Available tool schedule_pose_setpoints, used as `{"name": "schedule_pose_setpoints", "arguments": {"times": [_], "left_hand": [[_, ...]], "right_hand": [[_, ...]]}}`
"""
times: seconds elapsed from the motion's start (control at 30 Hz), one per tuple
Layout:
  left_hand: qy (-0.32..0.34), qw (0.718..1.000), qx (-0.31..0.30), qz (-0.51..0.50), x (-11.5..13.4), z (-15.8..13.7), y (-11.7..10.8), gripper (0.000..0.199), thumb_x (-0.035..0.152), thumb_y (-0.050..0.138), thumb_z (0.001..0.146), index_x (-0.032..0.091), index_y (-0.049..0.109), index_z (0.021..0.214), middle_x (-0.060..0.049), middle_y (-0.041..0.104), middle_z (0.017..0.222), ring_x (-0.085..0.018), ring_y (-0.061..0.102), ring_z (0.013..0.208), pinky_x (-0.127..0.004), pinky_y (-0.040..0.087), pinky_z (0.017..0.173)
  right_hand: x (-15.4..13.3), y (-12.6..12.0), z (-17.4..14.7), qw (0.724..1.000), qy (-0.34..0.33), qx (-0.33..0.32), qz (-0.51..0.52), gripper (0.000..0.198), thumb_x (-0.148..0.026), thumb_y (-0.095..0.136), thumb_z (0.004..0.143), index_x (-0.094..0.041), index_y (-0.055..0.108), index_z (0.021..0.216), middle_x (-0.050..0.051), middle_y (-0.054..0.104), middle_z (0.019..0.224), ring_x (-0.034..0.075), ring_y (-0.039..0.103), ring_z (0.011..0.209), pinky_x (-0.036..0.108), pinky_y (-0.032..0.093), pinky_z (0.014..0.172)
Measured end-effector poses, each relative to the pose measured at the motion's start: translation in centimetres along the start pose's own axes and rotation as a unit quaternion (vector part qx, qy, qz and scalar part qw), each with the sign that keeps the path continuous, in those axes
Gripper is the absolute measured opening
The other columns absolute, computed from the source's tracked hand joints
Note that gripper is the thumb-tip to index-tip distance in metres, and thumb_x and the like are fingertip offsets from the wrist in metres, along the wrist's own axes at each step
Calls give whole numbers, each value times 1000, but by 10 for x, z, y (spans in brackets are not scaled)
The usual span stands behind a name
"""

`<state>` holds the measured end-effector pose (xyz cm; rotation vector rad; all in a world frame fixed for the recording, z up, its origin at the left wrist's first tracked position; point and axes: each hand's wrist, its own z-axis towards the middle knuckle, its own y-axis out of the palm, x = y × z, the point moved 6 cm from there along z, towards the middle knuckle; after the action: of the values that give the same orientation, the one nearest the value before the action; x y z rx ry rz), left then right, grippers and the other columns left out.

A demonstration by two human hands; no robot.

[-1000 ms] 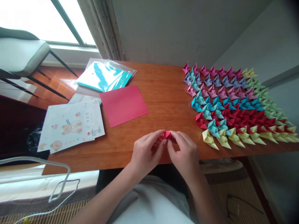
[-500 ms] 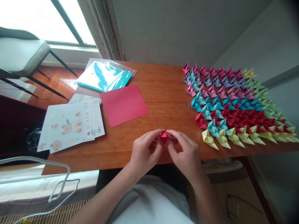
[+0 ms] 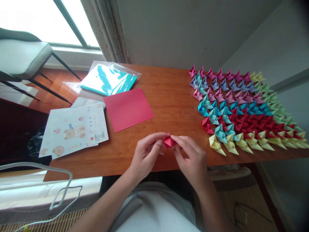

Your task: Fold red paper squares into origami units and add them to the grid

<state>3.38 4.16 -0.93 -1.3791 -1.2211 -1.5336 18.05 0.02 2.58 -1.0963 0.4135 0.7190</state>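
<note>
A small piece of folded red paper [image 3: 168, 142] is held over the table's near side, pinched between both hands. My left hand [image 3: 146, 153] grips its left side with thumb and fingers. On the other side, my right hand [image 3: 190, 154] pinches the right edge. The fingertips cover part of the folds. Beyond my left hand lies a flat sheet of red paper [image 3: 129, 110]. To the right stand rows of folded paper figures in several colours, with a yellow one [image 3: 216, 145] and a red one [image 3: 207, 125] closest to my right hand.
Plastic-wrapped turquoise paper [image 3: 108, 79] lies at the table's back left. White packs printed with bears [image 3: 77, 129] rest at the left edge. A chair [image 3: 26, 58] stands by the window, and a white cable [image 3: 69, 183] hangs at lower left.
The folded red paper has turned slightly and more of it shows between my fingers. My left thumb and fingers have shifted along it; my right hand stays nearly in place.
</note>
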Motion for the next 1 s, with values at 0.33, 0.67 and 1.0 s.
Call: {"name": "schedule_pose_setpoints", "arguments": {"times": [0.33, 0.67, 1.0], "left_hand": [[-21, 1000, -18, -9, -4, 2, 4, 26, 29, 71, 90, 17, 70, 112, -9, 73, 110, -19, 70, 96, -26, 59, 84], [1, 999, -24, 45, -1, 1, 6, 34, 23, 74, 85, 16, 65, 117, -12, 73, 110, -20, 71, 96, -28, 59, 86], [20, 994, -29, 100, 3, 1, 6, 30, 30, 68, 91, 17, 66, 117, -12, 71, 112, -20, 71, 95, -31, 60, 84]], "right_hand": [[-1, 1, -2, 1000, 2, 10, -18, 35, -8, 56, 93, -24, 64, 124, 8, 73, 106, 21, 68, 95, 36, 57, 85], [13, 2, -2, 988, 123, -24, 91, 25, -22, 58, 96, -23, 64, 120, 6, 71, 109, 20, 67, 101, 33, 56, 85], [26, 13, -9, 944, 233, -14, 232, 21, -35, 65, 93, -23, 68, 109, 7, 74, 105, 21, 71, 93, 35, 60, 81]]}}
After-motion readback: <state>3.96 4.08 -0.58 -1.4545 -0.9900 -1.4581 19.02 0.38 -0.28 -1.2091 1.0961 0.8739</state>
